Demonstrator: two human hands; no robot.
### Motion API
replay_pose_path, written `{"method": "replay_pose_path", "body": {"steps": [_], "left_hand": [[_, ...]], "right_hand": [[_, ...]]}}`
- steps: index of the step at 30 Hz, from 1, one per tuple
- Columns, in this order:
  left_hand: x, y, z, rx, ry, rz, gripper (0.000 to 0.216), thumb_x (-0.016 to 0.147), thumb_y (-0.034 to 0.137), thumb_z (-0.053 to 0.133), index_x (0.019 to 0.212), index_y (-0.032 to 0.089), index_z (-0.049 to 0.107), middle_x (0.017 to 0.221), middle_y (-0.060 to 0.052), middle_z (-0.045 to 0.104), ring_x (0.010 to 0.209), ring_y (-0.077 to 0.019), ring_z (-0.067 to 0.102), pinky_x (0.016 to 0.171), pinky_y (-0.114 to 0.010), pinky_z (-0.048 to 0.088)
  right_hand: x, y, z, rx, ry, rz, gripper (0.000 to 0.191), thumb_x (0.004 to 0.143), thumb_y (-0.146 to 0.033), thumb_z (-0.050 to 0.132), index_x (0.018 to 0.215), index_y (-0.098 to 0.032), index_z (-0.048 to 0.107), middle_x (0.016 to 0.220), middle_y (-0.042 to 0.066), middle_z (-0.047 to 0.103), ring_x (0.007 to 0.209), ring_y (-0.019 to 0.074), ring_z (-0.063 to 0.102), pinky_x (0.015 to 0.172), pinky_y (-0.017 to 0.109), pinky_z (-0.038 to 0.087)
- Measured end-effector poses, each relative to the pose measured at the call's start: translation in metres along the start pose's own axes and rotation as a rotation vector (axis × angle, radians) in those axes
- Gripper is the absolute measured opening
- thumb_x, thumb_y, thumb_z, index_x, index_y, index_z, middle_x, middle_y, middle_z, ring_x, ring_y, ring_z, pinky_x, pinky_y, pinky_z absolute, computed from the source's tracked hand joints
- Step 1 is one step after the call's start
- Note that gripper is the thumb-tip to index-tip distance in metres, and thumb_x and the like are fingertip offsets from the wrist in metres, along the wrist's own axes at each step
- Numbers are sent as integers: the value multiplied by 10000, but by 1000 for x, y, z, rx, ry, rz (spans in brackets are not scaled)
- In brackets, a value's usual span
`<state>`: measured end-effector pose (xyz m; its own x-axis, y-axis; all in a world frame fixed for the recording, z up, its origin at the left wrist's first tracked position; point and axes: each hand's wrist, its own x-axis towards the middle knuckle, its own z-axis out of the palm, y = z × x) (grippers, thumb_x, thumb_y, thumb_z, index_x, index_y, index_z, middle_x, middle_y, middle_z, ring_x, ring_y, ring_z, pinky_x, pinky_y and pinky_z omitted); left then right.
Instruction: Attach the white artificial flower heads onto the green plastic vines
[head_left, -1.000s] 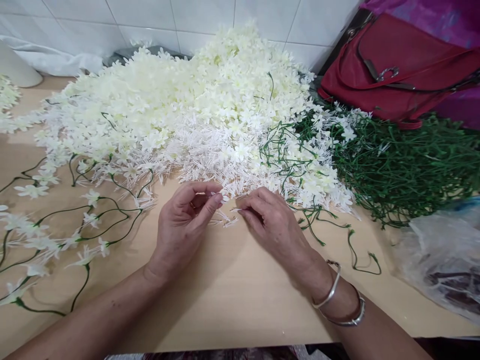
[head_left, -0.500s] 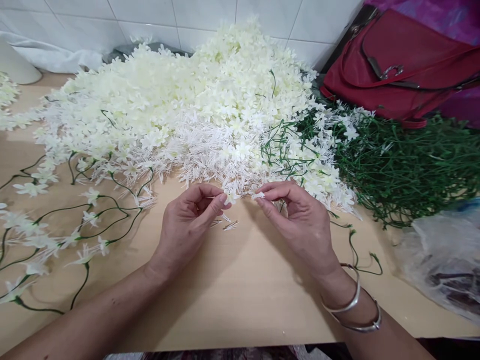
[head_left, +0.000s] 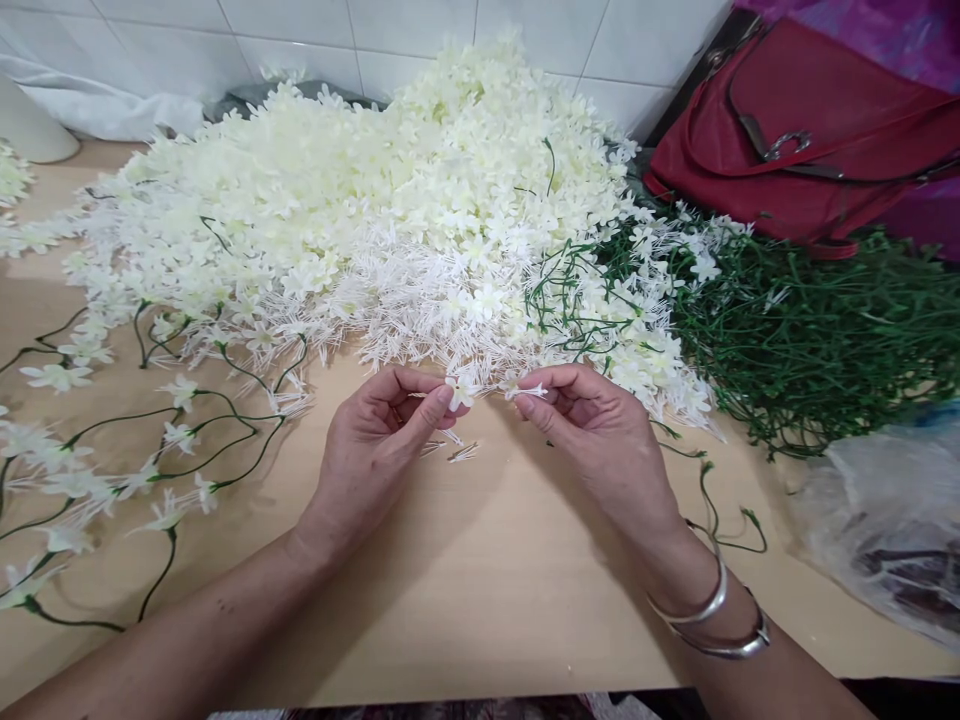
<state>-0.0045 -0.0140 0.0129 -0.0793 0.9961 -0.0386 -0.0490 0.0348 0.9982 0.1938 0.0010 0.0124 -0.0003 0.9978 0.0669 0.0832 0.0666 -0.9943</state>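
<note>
Between the thumb and fingers of my left hand (head_left: 386,420) is a small white artificial flower (head_left: 460,393), its petals facing the other hand. My right hand (head_left: 600,430) pinches a little white stamen piece (head_left: 531,391) with thin prongs. A short gap separates the two pieces. Just beyond both hands spreads a large pile of cream flower heads (head_left: 300,190), with loose white stamens (head_left: 405,290) along its front. A few stamen bits (head_left: 463,453) lie on the table below my left fingertips.
Green plastic stems (head_left: 847,330) are heaped on the right, below a red bag (head_left: 795,130). A clear plastic bag (head_left: 885,510) lies at the right edge. Flowers joined to green stems (head_left: 172,450) cover the left of the table (head_left: 450,590). White tiles (head_left: 420,30) stand behind.
The white piece in my right hand has turned, so its prongs now show above the thumb. Both hands stay in nearly the same place.
</note>
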Motion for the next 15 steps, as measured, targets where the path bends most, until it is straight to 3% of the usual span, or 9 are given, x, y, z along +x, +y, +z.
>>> {"method": "replay_pose_path", "body": {"steps": [4,7,9,12,15], "left_hand": [[0,0,0,7,-5,3,210,902,369,797,894,176,714,830,-21,768,787,-162,765,772,-281,654],[0,-1,0,11,-10,5,207,905,367,793,894,176,715,825,-22,769,789,-160,765,768,-272,649],[0,-1,-1,14,-12,2,203,909,362,791,897,175,713,831,-22,771,795,-158,767,769,-265,646],[0,0,-1,18,-7,0,207,909,363,791,895,174,707,828,-23,771,786,-155,767,765,-262,645],[0,0,-1,25,-10,1,224,904,384,793,891,178,703,824,-23,770,782,-165,770,771,-280,650]], "right_hand": [[-1,3,0,12,-31,-9,285,833,-248,821,1104,-233,736,804,-20,679,695,128,612,676,274,549],[-3,4,-2,-73,-75,-14,165,890,-292,790,1043,-238,757,800,-7,690,699,144,632,668,294,550],[-4,3,-3,-162,-77,-97,63,932,-293,756,970,-247,776,919,28,741,843,181,692,779,342,580],[-4,-1,-4,-194,-61,-225,94,969,-240,708,1003,-271,789,1174,50,773,1145,230,705,1046,443,546],[-5,-4,-5,-196,-58,-194,167,1007,-250,655,1112,-285,780,1109,42,798,1079,219,741,1029,442,567]]}}
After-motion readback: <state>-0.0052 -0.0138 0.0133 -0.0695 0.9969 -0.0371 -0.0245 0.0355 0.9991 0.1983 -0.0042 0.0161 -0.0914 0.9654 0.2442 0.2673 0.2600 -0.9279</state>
